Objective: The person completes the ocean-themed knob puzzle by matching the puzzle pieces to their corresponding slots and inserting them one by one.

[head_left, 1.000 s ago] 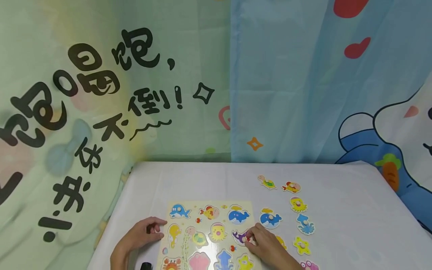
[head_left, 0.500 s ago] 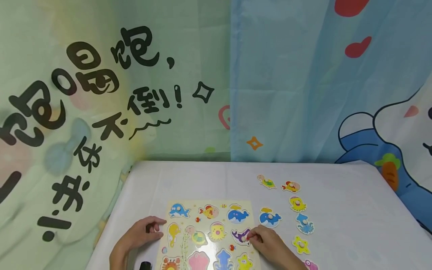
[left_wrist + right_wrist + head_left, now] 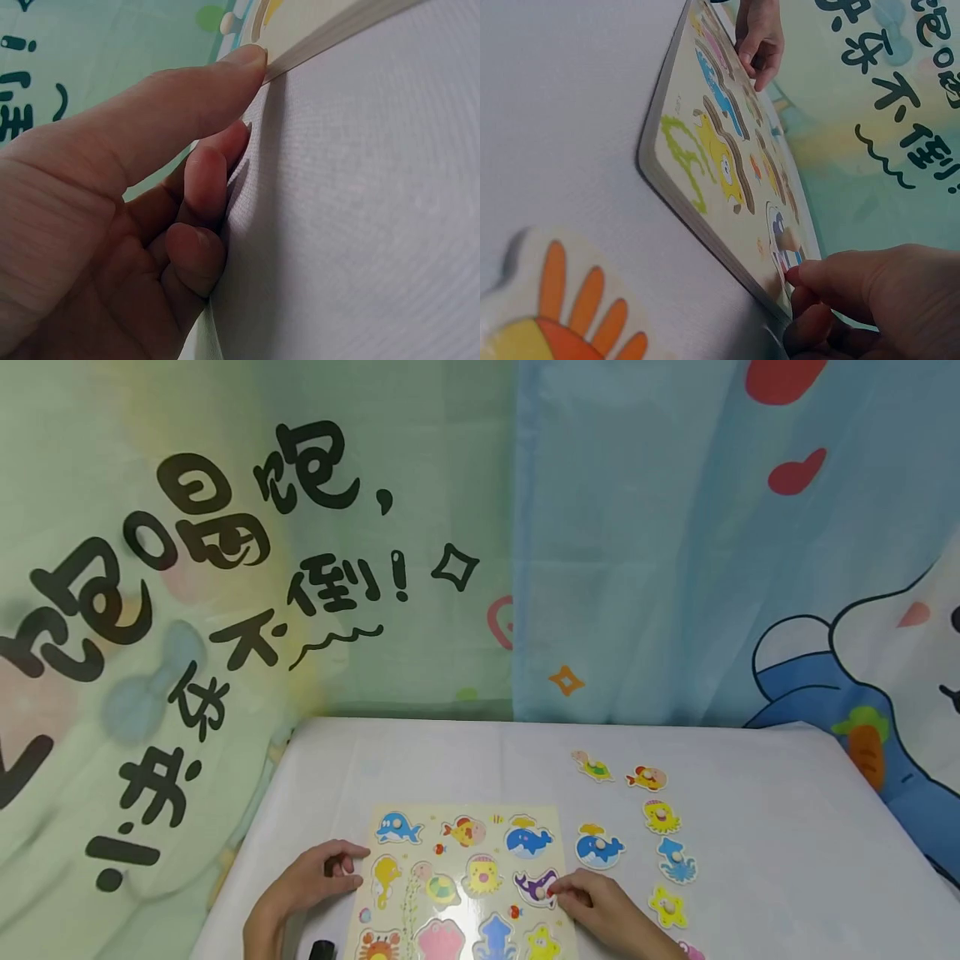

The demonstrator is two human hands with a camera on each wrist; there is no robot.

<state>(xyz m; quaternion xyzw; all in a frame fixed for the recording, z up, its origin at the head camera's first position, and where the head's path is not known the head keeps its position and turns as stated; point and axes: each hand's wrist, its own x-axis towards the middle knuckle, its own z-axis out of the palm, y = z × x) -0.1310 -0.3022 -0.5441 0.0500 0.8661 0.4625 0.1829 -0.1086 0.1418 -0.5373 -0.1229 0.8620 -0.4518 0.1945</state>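
In the head view, a cream animal puzzle board [image 3: 435, 814] lies on the table. My left hand [image 3: 315, 877] is at its left edge. The left wrist view shows the thumb [image 3: 244, 60] touching that edge, with the other fingers loosely bent beneath. My right hand [image 3: 600, 910] pinches the right end of a purple whale-shaped puzzle piece [image 3: 531, 885], which lies at its slot on the board. From the right wrist, the piece's wooden knob [image 3: 786, 240] shows beside my fingertips; whether it is fully seated I cannot tell. A blue whale piece [image 3: 397, 828] with a knob sits at the board's top left.
Right of the board lie loose knobbed pieces: a whale [image 3: 599, 847], a turtle [image 3: 593, 767], a fish [image 3: 647, 777], an octopus [image 3: 662, 817], a squid [image 3: 677, 862] and a starfish [image 3: 668, 907]. A black object [image 3: 322, 950] lies at the front left.
My right hand has drawn back slightly to the right, so more of the purple whale piece and its knob shows. A yellow piece is now hidden behind that hand. My left hand stays put.
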